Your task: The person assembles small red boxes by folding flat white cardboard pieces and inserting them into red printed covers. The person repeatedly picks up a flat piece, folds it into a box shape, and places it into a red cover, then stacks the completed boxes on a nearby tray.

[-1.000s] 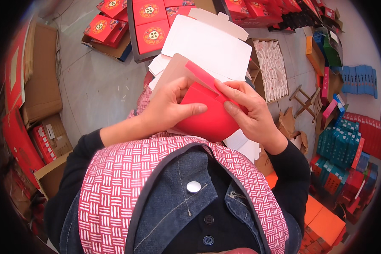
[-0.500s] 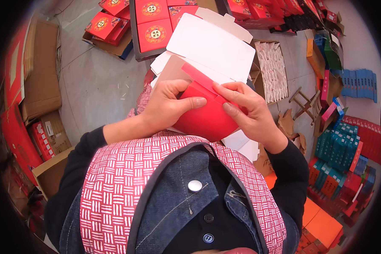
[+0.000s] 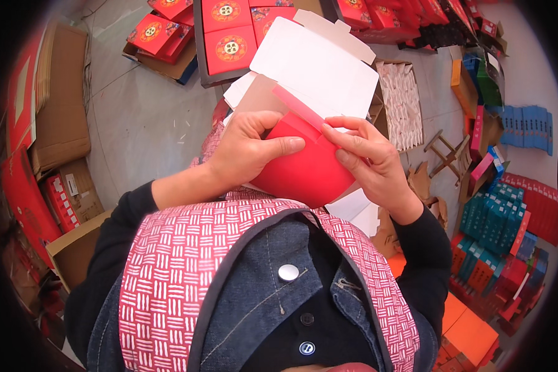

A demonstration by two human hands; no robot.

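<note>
A partly folded cardboard box, red outside and white inside, sits over my lap; its red panel (image 3: 307,177) bends toward me. The white inner panel (image 3: 319,65) stretches away, with grey-white tabs at its far end. My left hand (image 3: 245,149) grips the left side, thumb lying on the red face. At the upper right, my right hand (image 3: 369,155) pinches the base of a narrow red flap (image 3: 296,106) between thumb and fingers. The left fingers are partly hidden behind the board.
Ahead is a dark-rimmed carton (image 3: 206,73) of red gift boxes, beside more red boxes (image 3: 152,34). A carton of small white packets (image 3: 400,102) stands right of the box. A small wooden stool (image 3: 443,158) and stacked teal boxes (image 3: 493,208) are farther right. Brown cardboard (image 3: 62,93) leans at left.
The box and both hands shift very slightly to the right in view. Both hands keep their hold, and the right fingers draw closer together at the narrow flap.
</note>
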